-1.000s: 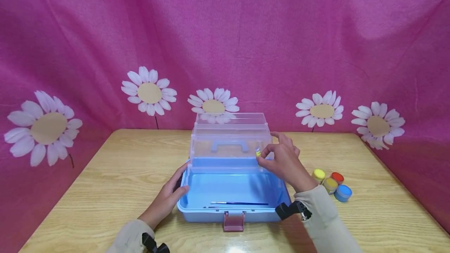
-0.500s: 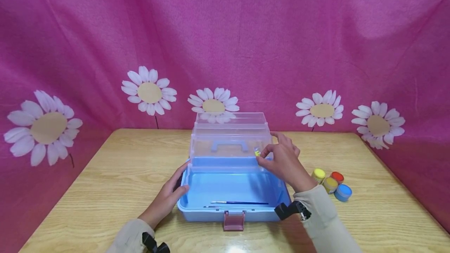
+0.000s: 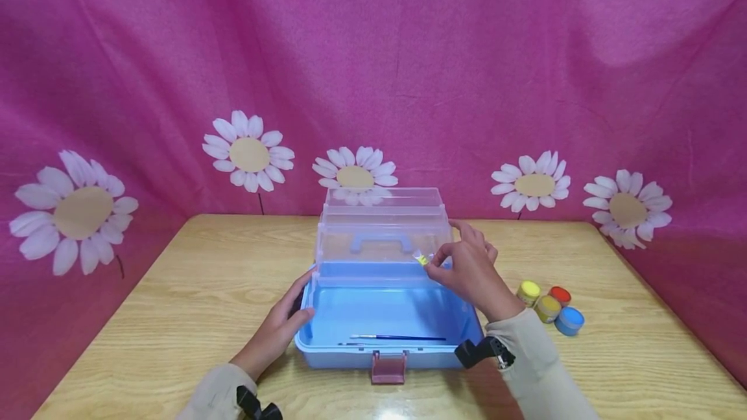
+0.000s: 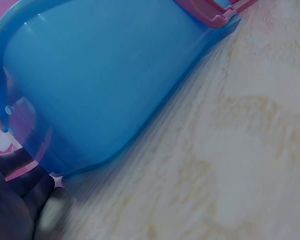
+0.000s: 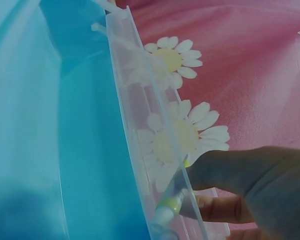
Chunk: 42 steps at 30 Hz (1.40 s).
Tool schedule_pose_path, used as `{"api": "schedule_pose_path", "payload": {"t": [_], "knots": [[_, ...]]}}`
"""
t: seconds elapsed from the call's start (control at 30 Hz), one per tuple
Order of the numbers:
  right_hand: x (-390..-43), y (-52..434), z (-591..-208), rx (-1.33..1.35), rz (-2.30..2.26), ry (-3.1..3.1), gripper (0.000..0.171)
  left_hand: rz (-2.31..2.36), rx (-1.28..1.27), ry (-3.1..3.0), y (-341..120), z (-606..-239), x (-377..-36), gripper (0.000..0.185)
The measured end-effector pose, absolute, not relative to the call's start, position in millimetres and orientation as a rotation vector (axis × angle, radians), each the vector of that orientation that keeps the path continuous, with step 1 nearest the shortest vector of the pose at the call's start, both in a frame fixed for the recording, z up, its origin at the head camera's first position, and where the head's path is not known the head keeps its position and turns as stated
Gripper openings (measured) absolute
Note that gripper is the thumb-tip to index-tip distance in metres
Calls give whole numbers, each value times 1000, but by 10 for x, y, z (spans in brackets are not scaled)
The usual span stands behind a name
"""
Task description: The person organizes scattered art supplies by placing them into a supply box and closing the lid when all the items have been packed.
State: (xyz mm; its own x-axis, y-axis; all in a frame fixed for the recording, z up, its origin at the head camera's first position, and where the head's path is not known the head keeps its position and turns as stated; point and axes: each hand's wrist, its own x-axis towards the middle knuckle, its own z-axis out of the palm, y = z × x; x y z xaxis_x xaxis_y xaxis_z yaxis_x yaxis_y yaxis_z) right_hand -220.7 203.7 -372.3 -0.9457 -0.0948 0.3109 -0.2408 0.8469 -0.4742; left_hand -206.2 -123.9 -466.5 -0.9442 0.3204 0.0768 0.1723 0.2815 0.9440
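A light blue storage box (image 3: 335, 360) stands wide in front of me, its translucent lid and trays (image 3: 382, 212) raised at the back. My left hand (image 3: 274, 329) holds the box's left side, thumb over the rim and fingers along the outside. Over the right part of the raised tray, my right hand (image 3: 469, 271) pinches a small clear-and-white tube with yellow on it (image 3: 421, 258) between thumb and index finger. In the right wrist view the tube (image 5: 168, 205) shows through the tray's clear wall (image 5: 140, 130). A dark-handled paintbrush (image 3: 403, 338) and a thinner one lie inside, near the front wall.
Several paint pots stand on the table right of the box: a yellow one (image 3: 529, 289), a red one (image 3: 560, 295), an ochre one (image 3: 548, 308) and a blue one (image 3: 569, 321). A pink latch (image 3: 388, 368) hangs down at the box front. A pink flowered cloth (image 3: 443, 70) hangs behind.
The tube in my right fingers has tipped over to the left and shows more beyond the fingertips. My left hand and the box have stayed in place.
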Motion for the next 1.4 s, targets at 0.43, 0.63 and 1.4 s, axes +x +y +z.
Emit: {"api": "schedule_pose_path", "payload": {"t": [0.43,0.63,1.4], "knots": [[-2207,2015,-3727,237,716,-2776,14,1750,473,2408,-1238,-4656,-2053,59],[-2205,2013,-3720,233,717,-2792,15,1746,440,2404,-1233,-4645,-2045,58],[-2192,2000,-3712,225,731,-2798,13,1743,442,2403,-1240,-4656,-2046,58]]}}
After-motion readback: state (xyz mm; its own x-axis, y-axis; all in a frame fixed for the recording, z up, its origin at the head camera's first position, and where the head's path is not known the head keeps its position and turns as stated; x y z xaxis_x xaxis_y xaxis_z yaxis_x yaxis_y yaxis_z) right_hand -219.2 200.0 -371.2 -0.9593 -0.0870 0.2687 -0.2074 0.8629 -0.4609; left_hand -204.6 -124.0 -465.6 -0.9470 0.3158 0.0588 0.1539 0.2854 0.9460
